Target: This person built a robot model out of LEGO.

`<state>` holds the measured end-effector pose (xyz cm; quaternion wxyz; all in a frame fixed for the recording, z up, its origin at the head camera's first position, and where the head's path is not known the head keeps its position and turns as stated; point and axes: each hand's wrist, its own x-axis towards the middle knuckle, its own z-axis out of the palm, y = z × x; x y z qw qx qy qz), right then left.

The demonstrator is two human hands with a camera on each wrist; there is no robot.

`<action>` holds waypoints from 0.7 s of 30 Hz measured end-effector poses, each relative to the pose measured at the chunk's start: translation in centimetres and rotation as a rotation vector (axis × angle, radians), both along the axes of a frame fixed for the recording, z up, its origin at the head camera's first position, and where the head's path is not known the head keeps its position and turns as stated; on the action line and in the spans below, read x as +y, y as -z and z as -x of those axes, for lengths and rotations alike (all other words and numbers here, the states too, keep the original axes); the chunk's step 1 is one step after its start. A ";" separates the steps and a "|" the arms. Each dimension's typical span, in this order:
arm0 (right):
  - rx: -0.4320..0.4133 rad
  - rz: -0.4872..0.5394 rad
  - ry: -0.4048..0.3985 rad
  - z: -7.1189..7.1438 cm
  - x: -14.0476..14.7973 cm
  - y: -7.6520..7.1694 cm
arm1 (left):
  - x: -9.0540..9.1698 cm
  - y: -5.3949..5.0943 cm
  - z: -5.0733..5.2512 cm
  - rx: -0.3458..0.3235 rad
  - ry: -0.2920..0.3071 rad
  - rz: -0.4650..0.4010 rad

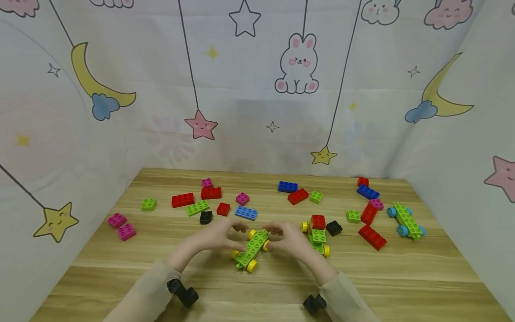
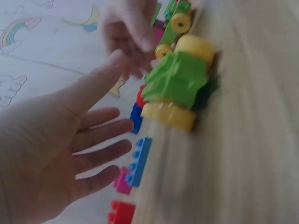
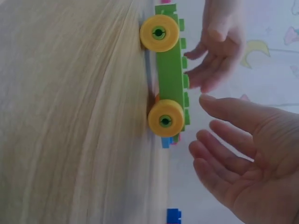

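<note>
A green toy car base with yellow wheels stands on the table between the two hands, set at a slant; bare studs run along its top. My left hand is on its left side, fingers spread and relaxed, holding nothing. On the other side hovers my right hand, its fingers loosely bent near the far wheel. From the right wrist view, a gap separates the right fingertips from the car base. In the left wrist view, the left hand is likewise apart from the car base.
To the right stands another yellow-wheeled green car with a red brick on top, beside a black brick. A blue-wheeled green base is farther right. Several loose bricks lie behind the hands, including a light blue brick. A printed curtain hangs behind the table.
</note>
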<state>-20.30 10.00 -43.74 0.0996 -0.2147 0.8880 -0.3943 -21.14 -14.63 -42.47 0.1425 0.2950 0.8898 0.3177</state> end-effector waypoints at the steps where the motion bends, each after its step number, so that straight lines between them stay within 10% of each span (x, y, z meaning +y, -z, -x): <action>1: 0.004 -0.001 0.008 -0.1 0.0 -0.1 | -0.4 -0.3 0.2 0.002 0.033 0.011; 11: -0.005 -0.079 0.029 -0.9 0.2 -0.2 | -1.1 -0.6 1.7 -0.135 0.203 0.077; 21: -0.024 -0.121 0.013 -1.2 0.3 0.0 | 0.3 0.7 2.3 -0.131 0.233 0.140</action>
